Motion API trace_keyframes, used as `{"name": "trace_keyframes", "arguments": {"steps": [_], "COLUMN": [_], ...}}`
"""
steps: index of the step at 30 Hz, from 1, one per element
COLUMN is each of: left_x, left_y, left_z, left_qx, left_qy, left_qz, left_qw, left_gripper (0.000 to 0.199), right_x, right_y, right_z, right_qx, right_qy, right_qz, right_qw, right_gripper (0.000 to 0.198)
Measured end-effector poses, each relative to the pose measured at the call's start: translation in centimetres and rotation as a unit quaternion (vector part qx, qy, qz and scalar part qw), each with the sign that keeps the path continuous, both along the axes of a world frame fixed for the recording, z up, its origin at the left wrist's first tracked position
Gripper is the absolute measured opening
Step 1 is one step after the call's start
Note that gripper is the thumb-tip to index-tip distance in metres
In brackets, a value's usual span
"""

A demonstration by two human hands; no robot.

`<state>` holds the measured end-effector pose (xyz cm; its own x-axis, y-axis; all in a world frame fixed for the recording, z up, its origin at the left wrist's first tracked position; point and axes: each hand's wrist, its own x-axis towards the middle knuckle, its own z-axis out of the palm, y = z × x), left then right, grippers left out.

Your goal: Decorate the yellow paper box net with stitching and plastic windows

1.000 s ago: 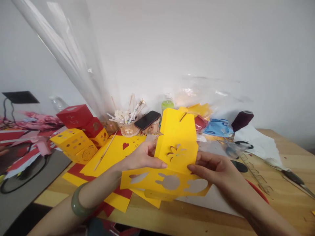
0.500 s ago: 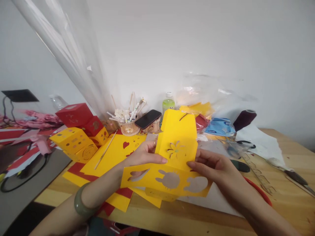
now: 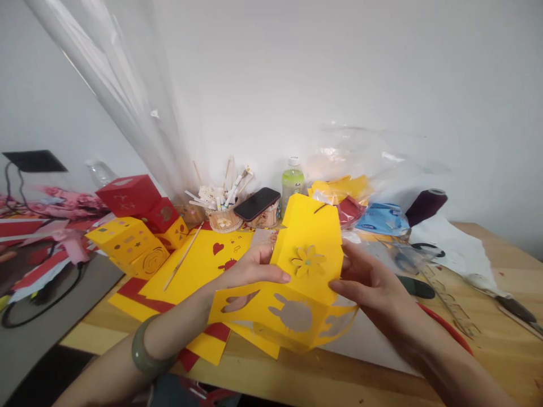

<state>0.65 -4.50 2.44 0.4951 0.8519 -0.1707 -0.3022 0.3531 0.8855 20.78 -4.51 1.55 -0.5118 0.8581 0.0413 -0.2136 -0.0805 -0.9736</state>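
Between my two hands is a yellow cut-out paper box (image 3: 307, 237), partly folded, with a flower cut in its middle panel and a rabbit-head shape in the lower strip. My left hand (image 3: 257, 268) grips its left side, the thumb lying on the panel near the fold. My right hand (image 3: 365, 277) pinches the right edge, thumb in front and fingers behind; the strip bends back there. Some of the fingers are hidden behind the paper. The box is held above the table's front part.
Finished yellow (image 3: 127, 243) and red paper boxes (image 3: 131, 195) stand at the left, beside yellow sheets (image 3: 182, 265) with a thin stick (image 3: 182, 257). A phone (image 3: 257, 203), a green drink bottle (image 3: 292, 178) and a blue packet (image 3: 384, 219) line the back. A ruler (image 3: 452, 302) and knife (image 3: 515, 308) lie right.
The right end of the lower strip has folded back at the corner, where it was flat before. My right hand has shifted slightly to the right, still on the paper.
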Motion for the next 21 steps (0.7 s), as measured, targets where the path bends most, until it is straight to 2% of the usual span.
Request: {"name": "trace_keyframes", "arguments": {"steps": [8, 21], "left_x": [-0.1, 0.3], "left_y": [0.2, 0.3], "left_z": [-0.5, -0.7], "left_qx": [-0.014, -0.036], "left_qy": [0.013, 0.037], "left_qz": [-0.004, 0.017], "left_qw": [1.0, 0.999], "left_gripper": [0.031, 0.032], "right_x": [-0.1, -0.1], "right_y": [1.2, 1.9], "right_z": [-1.4, -2.5], "right_qx": [-0.057, -0.129], "right_qy": [0.052, 0.098], "right_qz": [0.065, 0.099], "right_qw": [0.995, 0.982], "right_gripper": [0.049, 0.038]}}
